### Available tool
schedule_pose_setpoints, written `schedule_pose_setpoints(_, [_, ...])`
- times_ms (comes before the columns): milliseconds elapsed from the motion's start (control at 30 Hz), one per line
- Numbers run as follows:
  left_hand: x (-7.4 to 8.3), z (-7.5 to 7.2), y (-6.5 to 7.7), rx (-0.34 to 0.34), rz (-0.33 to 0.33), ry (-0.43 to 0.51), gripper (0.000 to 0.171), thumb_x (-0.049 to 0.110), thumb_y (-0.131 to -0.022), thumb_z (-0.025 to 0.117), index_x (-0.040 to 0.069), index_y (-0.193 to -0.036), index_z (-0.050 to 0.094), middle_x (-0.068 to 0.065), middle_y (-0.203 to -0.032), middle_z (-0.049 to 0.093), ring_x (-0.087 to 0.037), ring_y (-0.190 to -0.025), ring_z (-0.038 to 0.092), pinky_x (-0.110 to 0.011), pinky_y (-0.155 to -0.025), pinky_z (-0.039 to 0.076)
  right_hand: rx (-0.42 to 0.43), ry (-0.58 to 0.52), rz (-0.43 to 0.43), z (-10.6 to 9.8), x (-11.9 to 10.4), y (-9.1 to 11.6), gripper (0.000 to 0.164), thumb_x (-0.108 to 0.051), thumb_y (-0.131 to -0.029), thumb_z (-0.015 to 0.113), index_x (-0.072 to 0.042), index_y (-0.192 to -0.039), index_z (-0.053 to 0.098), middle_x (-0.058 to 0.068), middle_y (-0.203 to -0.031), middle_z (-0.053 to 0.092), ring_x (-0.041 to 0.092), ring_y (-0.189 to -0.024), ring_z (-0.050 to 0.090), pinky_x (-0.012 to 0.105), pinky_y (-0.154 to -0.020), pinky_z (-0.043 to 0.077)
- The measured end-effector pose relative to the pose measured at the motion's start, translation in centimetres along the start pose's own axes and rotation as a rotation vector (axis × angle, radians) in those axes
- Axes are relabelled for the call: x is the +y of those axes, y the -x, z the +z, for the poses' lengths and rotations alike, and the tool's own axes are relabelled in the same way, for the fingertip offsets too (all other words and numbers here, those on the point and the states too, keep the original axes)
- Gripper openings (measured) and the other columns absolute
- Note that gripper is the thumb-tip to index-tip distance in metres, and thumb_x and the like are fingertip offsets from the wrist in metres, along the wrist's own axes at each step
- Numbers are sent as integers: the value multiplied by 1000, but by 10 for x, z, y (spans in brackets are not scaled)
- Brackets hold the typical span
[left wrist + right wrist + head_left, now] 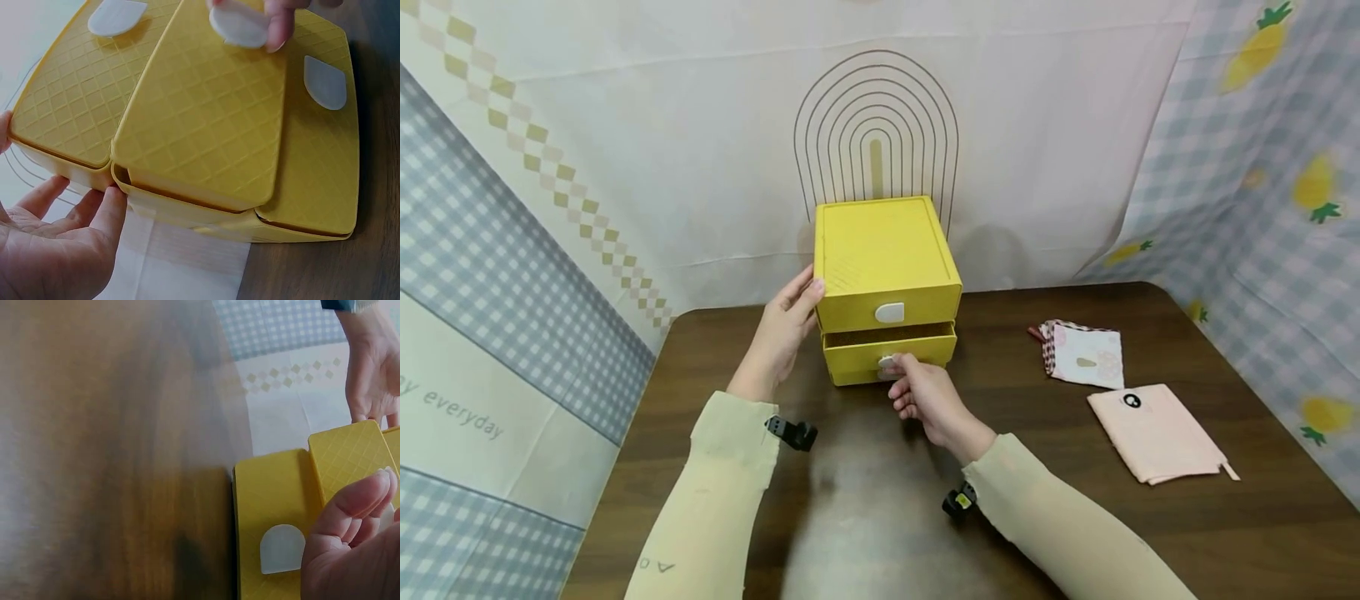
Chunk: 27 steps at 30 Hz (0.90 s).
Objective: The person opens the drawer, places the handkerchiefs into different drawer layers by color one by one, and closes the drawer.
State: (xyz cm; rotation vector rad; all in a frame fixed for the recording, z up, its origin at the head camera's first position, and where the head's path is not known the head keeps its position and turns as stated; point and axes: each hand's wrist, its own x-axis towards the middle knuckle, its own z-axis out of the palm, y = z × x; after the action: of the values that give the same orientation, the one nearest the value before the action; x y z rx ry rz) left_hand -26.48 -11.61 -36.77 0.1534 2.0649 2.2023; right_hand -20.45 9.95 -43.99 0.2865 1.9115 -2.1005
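Yellow drawer box (pixel 880 242) stands on the brown table (pixel 1000 367), centre of the head frame, against the cloth backdrop (pixel 700 167). Middle drawer (pixel 200 119) projects from the box; top drawer (pixel 75 87) and bottom drawer (pixel 319 156) sit further back.

Right hand (pixel 928 400): thumb and fingers pinch the white tab (pixel 240 25) of the middle drawer. Left hand (pixel 781 325): fingers laid against the box's upper left side, thumb at its front corner, not wrapped round it.

Handling (judged): looks like thin moulded plastic, stiff and light, so the whole box could slide or tip if the drawer drags; a brace on the side, as the left hand gives, suits it. Lattice relief on the drawer fronts may add slight grip; the tab looks smooth and could slip from a loose pinch. Best hold: tab centre, pull kept straight. Weight of any contents: cannot tell, interior dark.

Right of frame: folded pink cloth (pixel 1157 433), small pouch (pixel 1086 357); both apart from the box.
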Motion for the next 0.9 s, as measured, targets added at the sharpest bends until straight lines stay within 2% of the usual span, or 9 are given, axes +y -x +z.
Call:
schedule_pose_setpoints(333, [-1, 0, -1, -9, -18, -1, 63, 44, -99, 58, 27, -155, 36, 1, -158, 34, -14, -141, 36, -41, -117, 30, -43, 17, 26, -5, 10, 27, 51, -40, -98, 54, 4, -122, 65, 0, -65, 53, 13, -54, 49, 24, -49, 47])
schedule_pose_setpoints(533, [-1, 1, -2, -15, -12, 4, 64, 44, -98, 59, 27, -155, 36, 1, -158, 33, -14, -142, 36, -40, -117, 30, -87, 35, 54, -10, 10, 42, 49, -36, -97, 54, 5, -122, 63, 0, -64, 52, 11, -55, 48, 23, -49, 47])
schedule_pose_setpoints(900, [0, -2, 0, -20, -5, 2, 64, 44, -99, 59, 27, -155, 35, 0, -158, 33, -15, -141, 36, -40, -117, 30, -137, 51, 96, -12, 12, 68, 53, -39, -98, 55, 6, -126, 60, -1, -63, 52, 10, -54, 47, 22, -50, 47])
